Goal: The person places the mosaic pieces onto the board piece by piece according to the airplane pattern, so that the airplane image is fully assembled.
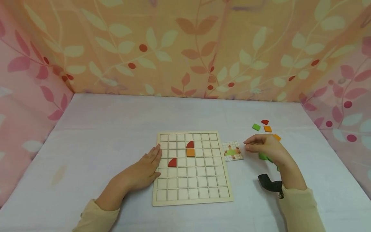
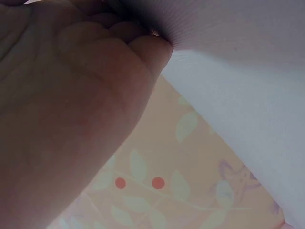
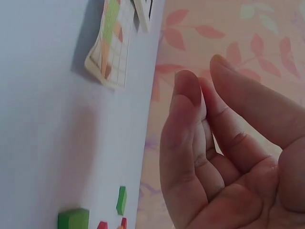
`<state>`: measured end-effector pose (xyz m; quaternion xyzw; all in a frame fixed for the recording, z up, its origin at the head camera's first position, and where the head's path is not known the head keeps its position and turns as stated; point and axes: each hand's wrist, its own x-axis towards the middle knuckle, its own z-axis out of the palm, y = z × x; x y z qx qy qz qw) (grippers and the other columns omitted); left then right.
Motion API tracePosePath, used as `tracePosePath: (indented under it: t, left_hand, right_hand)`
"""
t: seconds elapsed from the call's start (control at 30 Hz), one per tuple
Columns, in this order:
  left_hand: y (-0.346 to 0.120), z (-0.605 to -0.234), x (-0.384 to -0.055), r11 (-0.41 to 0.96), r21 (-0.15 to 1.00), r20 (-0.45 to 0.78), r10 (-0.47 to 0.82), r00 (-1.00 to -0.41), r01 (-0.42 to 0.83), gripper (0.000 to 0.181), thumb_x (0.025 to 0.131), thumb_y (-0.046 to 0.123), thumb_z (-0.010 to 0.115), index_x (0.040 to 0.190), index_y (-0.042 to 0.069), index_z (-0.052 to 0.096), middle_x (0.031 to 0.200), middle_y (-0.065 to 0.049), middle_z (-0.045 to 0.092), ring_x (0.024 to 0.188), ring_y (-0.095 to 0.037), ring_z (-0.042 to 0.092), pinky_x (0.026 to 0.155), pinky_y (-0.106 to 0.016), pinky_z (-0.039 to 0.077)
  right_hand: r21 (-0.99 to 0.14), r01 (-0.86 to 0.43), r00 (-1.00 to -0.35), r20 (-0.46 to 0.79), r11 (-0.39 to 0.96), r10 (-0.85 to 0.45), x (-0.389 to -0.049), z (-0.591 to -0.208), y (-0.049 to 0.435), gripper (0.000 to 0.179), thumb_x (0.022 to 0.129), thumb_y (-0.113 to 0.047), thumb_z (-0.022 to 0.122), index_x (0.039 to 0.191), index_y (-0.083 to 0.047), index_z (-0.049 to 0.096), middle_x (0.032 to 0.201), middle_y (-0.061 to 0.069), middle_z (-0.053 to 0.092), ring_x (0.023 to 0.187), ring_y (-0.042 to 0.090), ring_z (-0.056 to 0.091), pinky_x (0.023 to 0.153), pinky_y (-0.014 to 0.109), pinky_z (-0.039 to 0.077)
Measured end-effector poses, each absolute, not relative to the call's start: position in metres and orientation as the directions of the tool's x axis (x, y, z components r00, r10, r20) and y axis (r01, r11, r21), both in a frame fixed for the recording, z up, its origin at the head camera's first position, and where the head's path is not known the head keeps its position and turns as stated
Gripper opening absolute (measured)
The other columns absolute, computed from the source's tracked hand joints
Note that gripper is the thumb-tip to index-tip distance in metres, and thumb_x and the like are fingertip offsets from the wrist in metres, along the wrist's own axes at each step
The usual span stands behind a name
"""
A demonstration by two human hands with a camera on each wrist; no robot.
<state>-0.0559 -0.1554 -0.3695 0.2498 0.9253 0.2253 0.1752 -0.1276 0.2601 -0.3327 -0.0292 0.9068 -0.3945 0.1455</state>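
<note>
A pale wooden grid board point(image 1: 191, 203) lies flat on the white cloth. Along its left edge rests my left hand point(image 1: 142, 172), fingers extended. Set in the grid are two red quarter-round tiles, one upper point(image 1: 190, 144) and another lower left point(image 1: 172, 162). An orange square tile point(image 1: 190, 152) sits directly below the upper red one. Beside the board's right edge lies a small picture card point(image 1: 233, 156) with a printed grid. My right hand point(image 1: 271, 149) hovers just right of that card. In the right wrist view its fingers point(image 3: 183, 129) are loosely bent, thumb apart, with nothing between them.
Loose tiles lie beyond and partly beneath my right hand in the head view: a green square point(image 1: 256, 127), an orange square point(image 1: 268, 129), a red quarter-round point(image 1: 265, 122) and several more. A black curved device point(image 1: 269, 183) sits at my right wrist. Patterned curtains point(image 1: 185, 48) border the table.
</note>
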Motion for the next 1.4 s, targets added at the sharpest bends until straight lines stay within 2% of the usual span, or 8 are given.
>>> tracePosePath:
  t: [0.27,0.5,0.67,0.83,0.9,1.0,1.13,1.4]
  left_hand:
    - [-0.156,-0.371,-0.057,0.772,0.506,-0.211,0.544,-0.812,0.385,0.068,0.096,0.016,0.051,0.145,-0.012,0.013,0.155,-0.024,-0.001,0.142,-0.038,0.004,0.111,-0.054,0.015]
    - [-0.156,-0.37,-0.058,0.768,0.511,-0.212,0.548,-0.809,0.386,0.069,0.097,0.017,0.051,0.146,-0.011,0.012,0.155,-0.023,-0.002,0.142,-0.037,0.003,0.111,-0.054,0.014]
    - [-0.156,-0.372,-0.059,0.769,0.507,-0.212,0.549,-0.808,0.389,0.069,0.097,0.017,0.051,0.146,-0.011,0.011,0.155,-0.023,-0.003,0.142,-0.037,0.002,0.112,-0.053,0.014]
    - [-0.157,-0.374,-0.059,0.769,0.506,-0.211,0.549,-0.809,0.39,0.068,0.097,0.017,0.05,0.146,-0.011,0.012,0.155,-0.023,-0.004,0.142,-0.037,0.001,0.112,-0.053,0.014]
    - [-0.157,-0.373,-0.059,0.769,0.507,-0.209,0.548,-0.81,0.389,0.068,0.097,0.017,0.05,0.146,-0.012,0.012,0.155,-0.023,-0.003,0.142,-0.037,0.001,0.112,-0.053,0.013]
    - [-0.157,-0.373,-0.059,0.768,0.508,-0.206,0.548,-0.811,0.39,0.068,0.097,0.017,0.05,0.146,-0.012,0.012,0.155,-0.023,-0.003,0.142,-0.037,0.001,0.111,-0.054,0.013]
    - [-0.158,-0.373,-0.059,0.77,0.503,-0.204,0.547,-0.811,0.393,0.068,0.097,0.017,0.05,0.145,-0.012,0.012,0.155,-0.024,-0.003,0.142,-0.038,0.001,0.111,-0.054,0.013]
    - [-0.157,-0.374,-0.059,0.764,0.509,-0.202,0.555,-0.807,0.397,0.068,0.097,0.016,0.051,0.145,-0.013,0.013,0.154,-0.025,-0.002,0.141,-0.039,0.002,0.111,-0.055,0.013]
  right_hand:
    - [-0.728,0.075,-0.957,-0.244,0.681,-0.156,-0.129,-0.333,0.287,0.039,0.085,-0.021,0.072,0.109,0.008,0.064,0.092,0.005,0.069,0.08,0.011,0.059,0.07,0.025,0.051]
    - [-0.716,0.103,-0.953,-0.269,0.691,-0.137,-0.126,-0.336,0.315,0.042,0.086,-0.024,0.071,0.11,0.009,0.063,0.093,0.001,0.069,0.081,0.006,0.059,0.07,0.021,0.049]
    - [-0.679,0.133,-0.946,-0.304,0.722,-0.111,-0.125,-0.338,0.331,0.041,0.087,-0.025,0.069,0.109,0.009,0.064,0.093,0.004,0.069,0.078,0.011,0.06,0.07,0.024,0.048]
    - [-0.635,0.163,-0.936,-0.342,0.755,-0.086,-0.125,-0.341,0.346,0.04,0.088,-0.027,0.068,0.11,0.007,0.064,0.093,0.006,0.069,0.08,0.014,0.056,0.076,0.034,0.043]
    - [-0.625,0.177,-0.931,-0.357,0.76,-0.077,-0.125,-0.342,0.35,0.041,0.088,-0.027,0.067,0.111,0.006,0.064,0.093,0.006,0.069,0.082,0.012,0.056,0.077,0.035,0.04]
    - [-0.629,0.193,-0.927,-0.368,0.753,-0.07,-0.125,-0.344,0.354,0.041,0.088,-0.026,0.068,0.112,0.007,0.064,0.095,0.006,0.07,0.082,0.01,0.058,0.077,0.032,0.044]
    - [-0.631,0.186,-0.934,-0.351,0.753,-0.063,-0.125,-0.346,0.356,0.04,0.087,-0.026,0.069,0.111,0.007,0.064,0.095,0.006,0.07,0.081,0.01,0.058,0.074,0.026,0.046]
    - [-0.648,0.195,-0.956,-0.295,0.736,-0.006,-0.126,-0.349,0.352,0.043,0.088,-0.026,0.068,0.112,0.009,0.062,0.089,0.002,0.069,0.085,0.012,0.052,0.078,0.036,0.039]
